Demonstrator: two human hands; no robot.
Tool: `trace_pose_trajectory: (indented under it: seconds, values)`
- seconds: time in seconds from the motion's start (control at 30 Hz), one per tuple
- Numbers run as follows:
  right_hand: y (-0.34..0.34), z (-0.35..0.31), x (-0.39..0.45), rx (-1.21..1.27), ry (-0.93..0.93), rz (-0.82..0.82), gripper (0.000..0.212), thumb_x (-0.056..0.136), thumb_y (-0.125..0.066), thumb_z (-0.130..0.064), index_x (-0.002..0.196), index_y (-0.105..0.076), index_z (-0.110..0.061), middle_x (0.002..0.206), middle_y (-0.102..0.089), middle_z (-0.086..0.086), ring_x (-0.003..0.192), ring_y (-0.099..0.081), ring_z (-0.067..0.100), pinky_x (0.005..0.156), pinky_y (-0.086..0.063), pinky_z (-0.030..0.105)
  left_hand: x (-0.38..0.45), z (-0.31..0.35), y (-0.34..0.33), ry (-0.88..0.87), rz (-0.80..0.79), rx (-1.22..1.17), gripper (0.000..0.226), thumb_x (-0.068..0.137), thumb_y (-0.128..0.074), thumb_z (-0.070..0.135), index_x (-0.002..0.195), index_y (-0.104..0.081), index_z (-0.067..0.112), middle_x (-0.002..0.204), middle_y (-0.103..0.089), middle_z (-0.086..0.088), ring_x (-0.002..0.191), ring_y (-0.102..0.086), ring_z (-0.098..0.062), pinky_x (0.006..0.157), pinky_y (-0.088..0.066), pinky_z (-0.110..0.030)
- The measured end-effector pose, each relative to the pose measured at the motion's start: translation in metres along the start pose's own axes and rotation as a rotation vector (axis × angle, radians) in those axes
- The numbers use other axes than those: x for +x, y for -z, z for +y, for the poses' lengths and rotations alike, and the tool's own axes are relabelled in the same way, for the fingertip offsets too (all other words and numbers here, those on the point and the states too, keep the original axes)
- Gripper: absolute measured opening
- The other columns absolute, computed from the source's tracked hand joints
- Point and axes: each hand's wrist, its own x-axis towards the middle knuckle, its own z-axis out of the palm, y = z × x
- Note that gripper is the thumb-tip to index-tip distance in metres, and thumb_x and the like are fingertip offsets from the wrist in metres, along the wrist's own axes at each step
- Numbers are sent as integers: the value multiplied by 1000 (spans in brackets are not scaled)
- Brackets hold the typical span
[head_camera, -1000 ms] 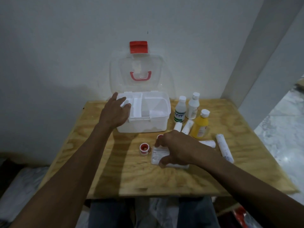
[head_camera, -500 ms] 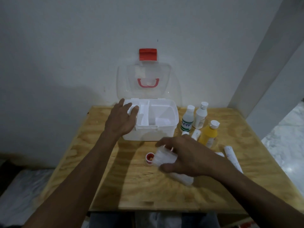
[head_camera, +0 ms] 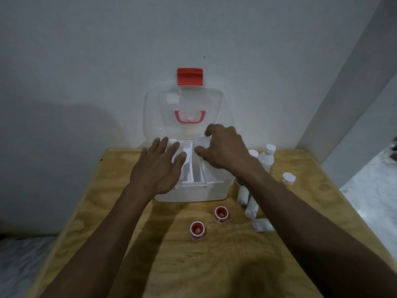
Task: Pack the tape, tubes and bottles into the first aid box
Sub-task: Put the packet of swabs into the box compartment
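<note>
The white first aid box stands open at the back of the wooden table, its clear lid leaning on the wall. My left hand lies flat over the box's left side, fingers spread. My right hand hovers over the box's right compartment, gripping a pale, clear flat pack. Two red-and-white tape rolls sit in front of the box. White tubes lie to the right. Bottles stand right of the box, partly hidden by my right arm.
A small white packet lies beside the tubes. The wall runs right behind the box. A white pillar rises at the back right. The table's right edge drops to a marble floor.
My right hand lifted the flat pack off the table and carried it over the box's right compartment. My left hand slid further over the box and flattened out. The camera moved closer.
</note>
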Motion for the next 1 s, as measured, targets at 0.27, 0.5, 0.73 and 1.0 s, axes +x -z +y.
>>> trace_pose_trajectory:
  seconds: [0.27, 0.5, 0.73, 1.0]
  values:
    - [-40, 14, 6, -142, -5, -72, 36, 80, -73, -36, 103, -60, -11, 97, -65, 5, 70, -50, 14, 65, -48, 28, -2, 2, -1, 2, 12, 22, 73, 89, 0, 58, 152, -23, 30, 164, -7, 1, 151, 1, -19, 121, -6, -48]
    - [-60, 16, 14, -182, -12, -165, 42, 82, -72, -32, 117, -58, -13, 112, -65, 6, 92, -63, 20, 77, -49, 28, -2, 1, -3, 10, 20, 22, 73, 87, 1, 60, 152, -23, 34, 163, -4, 4, 151, 3, -18, 120, -3, -47]
    - [-61, 20, 18, -158, -39, -201, 47, 85, -71, -37, 122, -57, -12, 117, -65, 6, 98, -61, 19, 81, -45, 27, -2, 0, -5, 24, 32, -1, 73, 87, 0, 61, 151, -23, 36, 163, -3, 6, 150, 4, -16, 121, -3, -46]
    - [-49, 17, 24, -126, -37, -340, 29, 96, -51, -21, 120, -61, -9, 114, -64, 8, 82, -52, 15, 74, -43, 25, -2, 0, -6, 25, 39, -2, 70, 89, -1, 60, 151, -23, 36, 163, -3, 6, 150, 4, -16, 121, -2, -45]
